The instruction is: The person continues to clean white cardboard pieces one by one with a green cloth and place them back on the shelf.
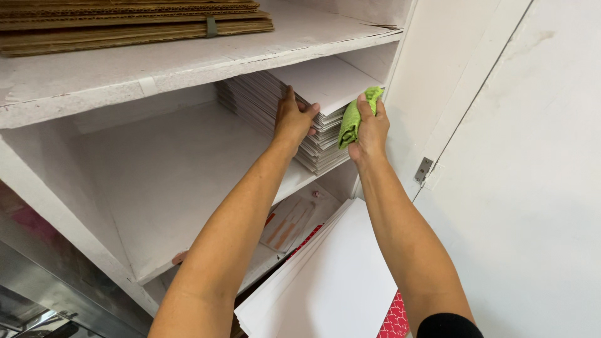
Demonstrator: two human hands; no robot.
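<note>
We looked down into a white shelf unit point(94, 75); flattened brown cardboard point(125, 25) lay on the top shelf at the far left, well apart from both hands.

Our left hand point(293, 119) was in the middle shelf, fingers curled over the front edge of the stack of white sheets point(269, 94), thumb side toward us, apparently lifting the top few. It was closed on the sheets, not spread wide. The stack sat at the right end of that shelf, touching the left hand and lying just left of the right hand.

Our right hand point(370, 128) was clenched around a green cloth point(352, 122), bunched, with the fingers at the stack's right corner. The cloth hung between the hand and the stack edge, touching or nearly touching the sheets; we could not tell which.

Our judgement: the step went best with the left hand gripping the sheets evenly so they did not fan or slide off, and the cloth kept flat against the surface, not balled.

Lower down, more white boards point(338, 275) leaned against the unit between our forearms, near a red patterned thing point(395, 319). A hinge point(423, 169) sat on the white door point(519, 188) at right.
</note>
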